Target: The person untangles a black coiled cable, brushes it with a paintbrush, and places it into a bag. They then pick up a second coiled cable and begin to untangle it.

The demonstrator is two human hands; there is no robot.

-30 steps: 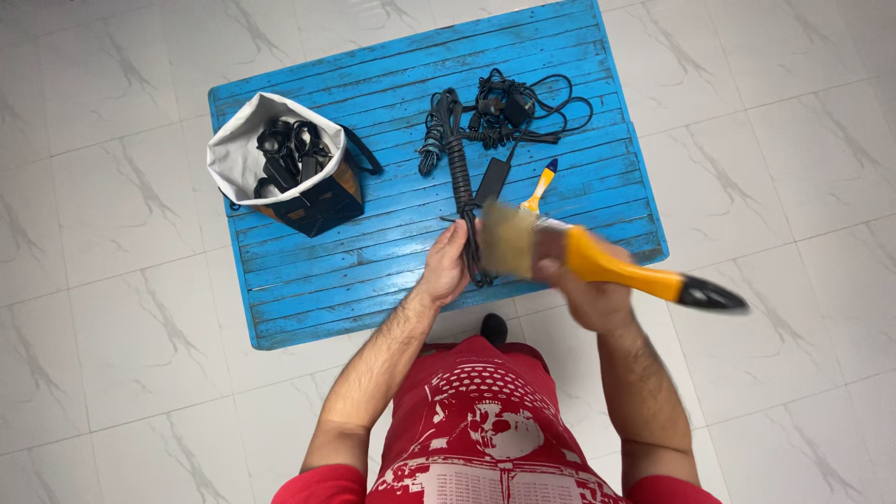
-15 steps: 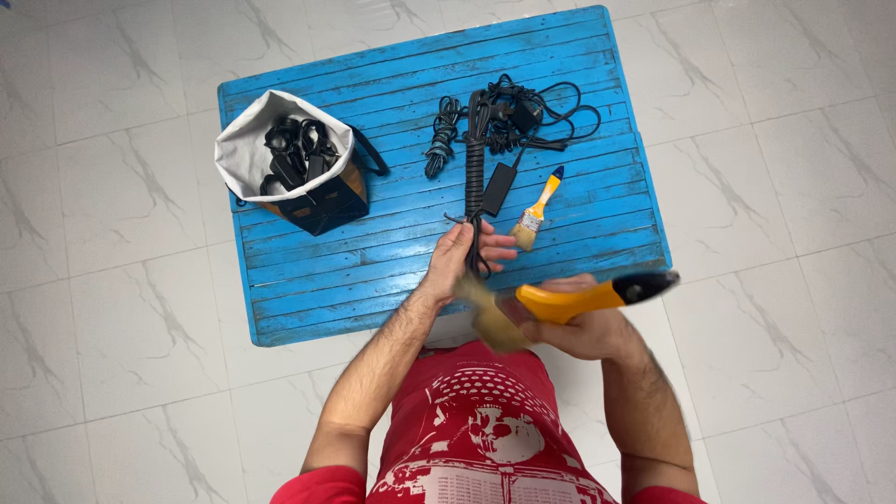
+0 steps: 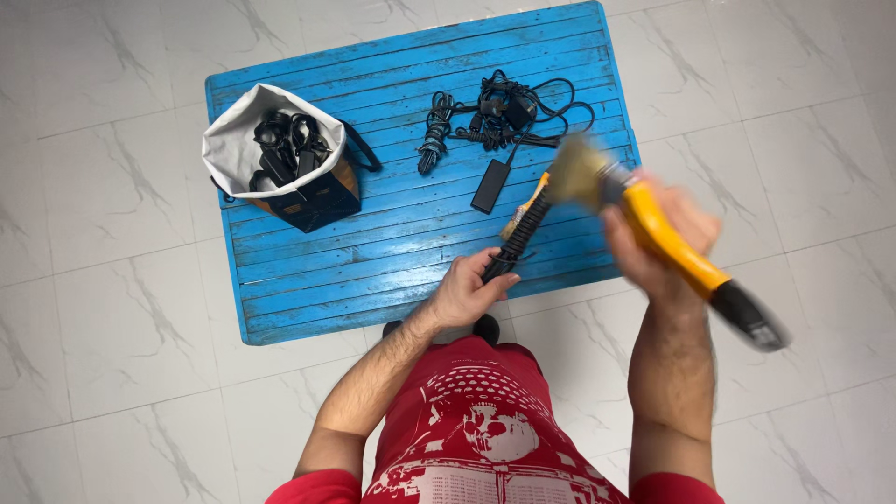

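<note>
Left hand (image 3: 467, 294) grips coiled black cable (image 3: 516, 238), centre of frame, over blue table (image 3: 355, 280). Right hand (image 3: 653, 247) clenches big yellow brush (image 3: 653, 224), blurred; a hard stroke could pull the cable loose, or knock the small brush (image 3: 534, 191) beside it.

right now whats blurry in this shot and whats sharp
In the head view, the right hand and its large yellow-handled brush smear with motion blur; the left hand on the coiled black cord, the blue table and the bag stay sharp under even, soft light.
</note>
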